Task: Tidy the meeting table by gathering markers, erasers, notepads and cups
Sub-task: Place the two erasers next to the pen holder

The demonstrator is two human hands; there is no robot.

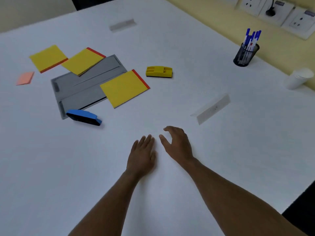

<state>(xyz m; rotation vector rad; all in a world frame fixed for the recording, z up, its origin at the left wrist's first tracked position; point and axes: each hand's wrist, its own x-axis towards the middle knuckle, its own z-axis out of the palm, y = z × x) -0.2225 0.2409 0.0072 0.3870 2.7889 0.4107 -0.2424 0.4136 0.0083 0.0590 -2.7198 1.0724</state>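
Three flat yellow notepads with red bound edges: nearest [124, 88] lying half on the grey recessed table tray [81, 86], middle [83, 61] across its far edge, farthest [48, 57] on bare white table [170, 48]. Likely light, thin, a little floppy; best pinched at the stiff red binding or slid to a stack. Small pink sticky pad [25, 78] further left. Yellow plastic board eraser [159, 71] just right of the tray, blue plastic board eraser [84, 117] at its near corner; rigid, light, easily gripped across the body. Stacked white paper cups [298, 79] far right, crushable. Black mesh pen holder [246, 54] with blue-capped pens beyond. Left hand [142, 154] flat, fingers straight; right hand [177, 143] loosely spread, holding nothing.
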